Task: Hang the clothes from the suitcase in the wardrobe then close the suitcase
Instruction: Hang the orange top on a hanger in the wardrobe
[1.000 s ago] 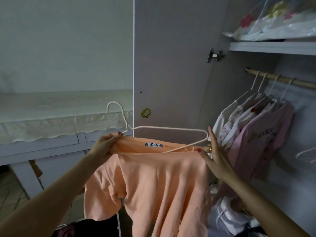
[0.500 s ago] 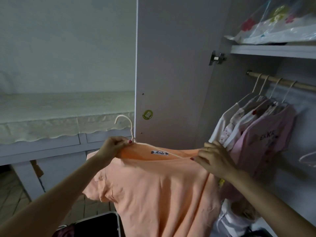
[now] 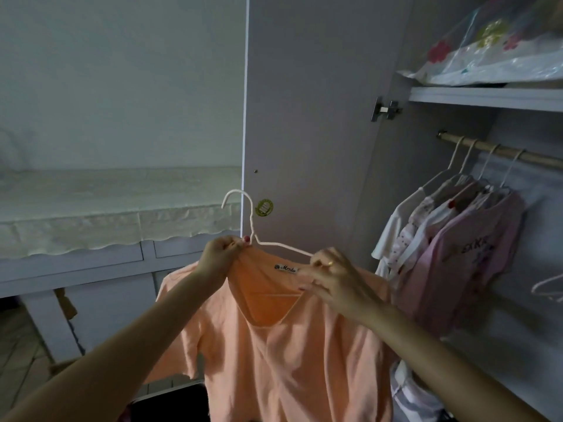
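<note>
While the left hand (image 3: 221, 254) pinched the shirt (image 3: 274, 345) collar at the hanger (image 3: 253, 236) neck, the right hand (image 3: 332, 278) gripped the other side.

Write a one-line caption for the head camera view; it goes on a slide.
Both hands, left and right, fit an orange shirt onto a white hanger beside the wardrobe rail.

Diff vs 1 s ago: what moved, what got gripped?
The white hanger went into the peach shirt; its right end no longer sticks out. Right hand went from open against the hanger to pinching the collar. Left hand still grips the left shoulder. Hung clothes unchanged.
</note>
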